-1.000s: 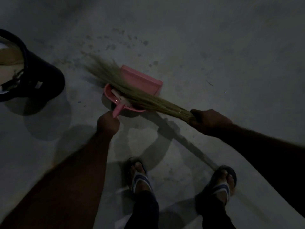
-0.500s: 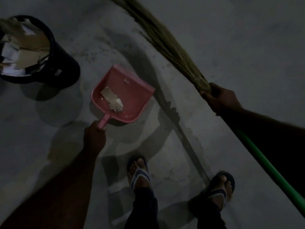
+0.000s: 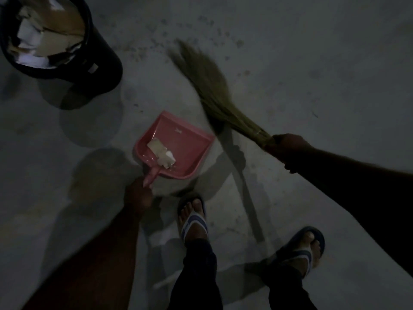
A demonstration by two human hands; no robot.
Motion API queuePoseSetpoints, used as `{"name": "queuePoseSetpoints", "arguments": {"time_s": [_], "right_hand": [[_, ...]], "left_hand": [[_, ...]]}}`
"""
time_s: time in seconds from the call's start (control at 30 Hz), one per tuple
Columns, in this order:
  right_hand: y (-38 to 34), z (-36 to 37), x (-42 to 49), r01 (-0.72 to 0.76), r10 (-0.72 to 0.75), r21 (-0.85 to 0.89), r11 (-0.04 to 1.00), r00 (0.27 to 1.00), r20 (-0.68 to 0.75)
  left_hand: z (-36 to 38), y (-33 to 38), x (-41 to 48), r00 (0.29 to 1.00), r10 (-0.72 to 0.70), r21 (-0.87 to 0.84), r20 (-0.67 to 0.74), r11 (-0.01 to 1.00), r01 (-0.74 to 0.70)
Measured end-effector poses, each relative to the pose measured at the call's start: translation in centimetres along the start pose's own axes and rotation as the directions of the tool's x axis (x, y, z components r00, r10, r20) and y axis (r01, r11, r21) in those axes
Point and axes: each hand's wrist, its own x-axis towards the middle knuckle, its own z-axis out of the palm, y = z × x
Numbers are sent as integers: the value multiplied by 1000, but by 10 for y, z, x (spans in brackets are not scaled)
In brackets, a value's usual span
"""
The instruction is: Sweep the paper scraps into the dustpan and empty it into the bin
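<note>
Right, on my feed I see the left hand [image 3: 138, 193] gripping the handle of the pink dustpan [image 3: 187, 139], which rests on the concrete floor [image 3: 312, 52] with the paper scraps [image 3: 162, 153] heaped at its near end. The right hand [image 3: 288, 148] clasps the grass broom [image 3: 210, 86], whose blurred bristles fan out just right of the pan. The black bin [image 3: 105, 70] stands far left, holding paper.

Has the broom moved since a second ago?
Yes. Its bristles lay across the dustpan then; now the broom is clear of it, off to the pan's right, farther from the bin.
</note>
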Motion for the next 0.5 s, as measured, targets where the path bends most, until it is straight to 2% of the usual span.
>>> {"name": "queuePoseSetpoints", "arguments": {"time_s": [0.17,0.23,0.37,0.5], "right_hand": [[1,36,-19,102,-91,-117,988,991,94],[-2,42,-25,185,-169,-170,968,980,105],[-13,31,-27,358,-363,-258,897,931,28],[-31,7,-27,350,-384,-277,895,920,-77]], "left_hand": [[10,38,35,999,-50,-33,-11,998,50],[5,44,42,996,-85,-32,-9,996,85],[-11,23,39,990,-129,-109,-63,987,122],[-31,-22,15,984,-90,-154,-157,986,65]]}}
